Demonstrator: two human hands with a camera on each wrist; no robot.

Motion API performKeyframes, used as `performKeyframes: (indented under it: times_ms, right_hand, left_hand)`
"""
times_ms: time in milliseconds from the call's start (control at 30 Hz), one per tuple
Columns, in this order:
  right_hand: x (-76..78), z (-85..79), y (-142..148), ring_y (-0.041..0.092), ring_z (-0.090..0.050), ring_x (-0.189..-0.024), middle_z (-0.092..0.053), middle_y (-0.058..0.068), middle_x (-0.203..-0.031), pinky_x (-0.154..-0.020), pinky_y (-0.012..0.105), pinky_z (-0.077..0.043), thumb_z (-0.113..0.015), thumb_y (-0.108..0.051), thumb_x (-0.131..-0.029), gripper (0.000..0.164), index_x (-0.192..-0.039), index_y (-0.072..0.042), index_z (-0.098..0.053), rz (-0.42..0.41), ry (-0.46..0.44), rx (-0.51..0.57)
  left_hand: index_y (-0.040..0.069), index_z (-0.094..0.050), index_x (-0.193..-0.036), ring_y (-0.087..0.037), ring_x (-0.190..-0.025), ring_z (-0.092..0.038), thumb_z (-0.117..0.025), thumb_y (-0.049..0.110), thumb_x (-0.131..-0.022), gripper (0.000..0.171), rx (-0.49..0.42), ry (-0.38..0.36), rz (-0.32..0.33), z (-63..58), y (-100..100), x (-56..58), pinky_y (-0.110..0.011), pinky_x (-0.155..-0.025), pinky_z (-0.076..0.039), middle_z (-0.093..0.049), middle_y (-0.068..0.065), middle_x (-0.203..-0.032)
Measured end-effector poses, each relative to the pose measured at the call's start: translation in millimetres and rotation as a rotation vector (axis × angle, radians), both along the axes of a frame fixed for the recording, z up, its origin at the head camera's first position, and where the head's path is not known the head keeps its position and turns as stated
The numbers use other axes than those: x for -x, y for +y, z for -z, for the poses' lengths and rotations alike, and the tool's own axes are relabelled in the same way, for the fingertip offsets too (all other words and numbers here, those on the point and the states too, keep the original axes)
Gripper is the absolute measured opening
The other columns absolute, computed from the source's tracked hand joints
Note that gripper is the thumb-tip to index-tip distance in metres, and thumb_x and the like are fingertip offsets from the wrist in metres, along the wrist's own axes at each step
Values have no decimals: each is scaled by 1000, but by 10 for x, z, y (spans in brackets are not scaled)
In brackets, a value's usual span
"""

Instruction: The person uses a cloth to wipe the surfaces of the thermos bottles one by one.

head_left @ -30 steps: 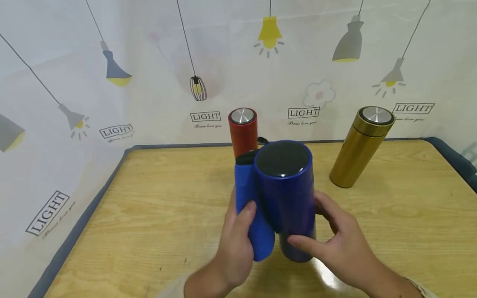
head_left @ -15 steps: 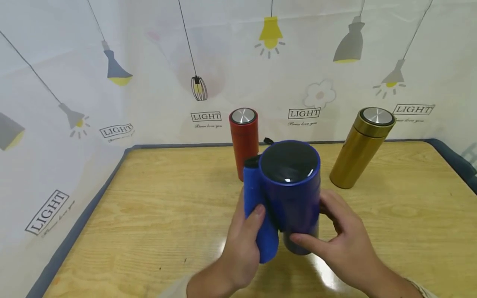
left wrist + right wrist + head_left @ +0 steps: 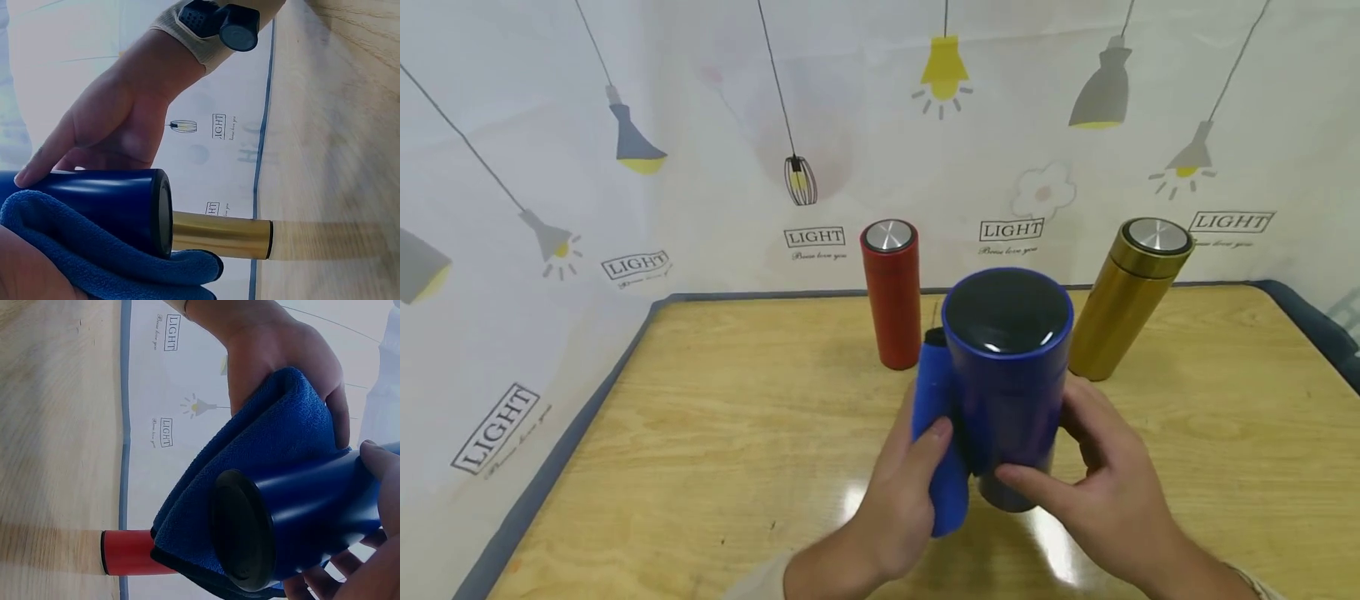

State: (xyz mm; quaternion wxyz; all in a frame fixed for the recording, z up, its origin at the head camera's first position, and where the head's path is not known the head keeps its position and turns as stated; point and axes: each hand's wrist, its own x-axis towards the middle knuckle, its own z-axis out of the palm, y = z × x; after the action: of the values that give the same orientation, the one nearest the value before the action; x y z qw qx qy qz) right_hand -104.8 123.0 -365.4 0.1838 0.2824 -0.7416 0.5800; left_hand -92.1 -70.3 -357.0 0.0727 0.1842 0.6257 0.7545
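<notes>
A dark blue thermos (image 3: pixel 1011 400) with a glossy black top is held upright above the table. My right hand (image 3: pixel 1101 492) grips its lower right side, thumb across the front. Against the thermos's left side my left hand (image 3: pixel 895 492) holds a folded blue cloth (image 3: pixel 943 467), thumb on the outside. In the right wrist view the fuzzy cloth (image 3: pixel 250 444) with black edging lies along the thermos (image 3: pixel 319 509), whose black base faces the camera. The left wrist view shows the cloth (image 3: pixel 94 250) doubled over beneath the thermos (image 3: pixel 94 206).
A red thermos (image 3: pixel 892 300) stands behind on the wooden table (image 3: pixel 700 442). To the right stands a gold thermos (image 3: pixel 1123 308), partly behind the blue one. A white sheet printed with lamps (image 3: pixel 880 108) rises along the back and left edges.
Both hands have shifted right with the blue thermos and cloth, the thermos rising slightly. More of the red thermos shows, and the blue one now overlaps the gold one.
</notes>
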Motion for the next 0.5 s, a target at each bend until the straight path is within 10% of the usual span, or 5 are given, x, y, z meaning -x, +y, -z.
performKeyframes:
  times_ms: [500]
  right_hand:
    - [33, 62, -28, 10, -59, -110, -64, 2, -120, -94, 15, -49, -91, 9, -52, 82, -128, 2, -61, 20, 87, -52]
  left_hand:
    - [13, -22, -157, -31, -138, -39, -26, 22, -105, 53, -66, 93, -132, -72, -35, -40, -46, -115, -32, -38, -17, -154]
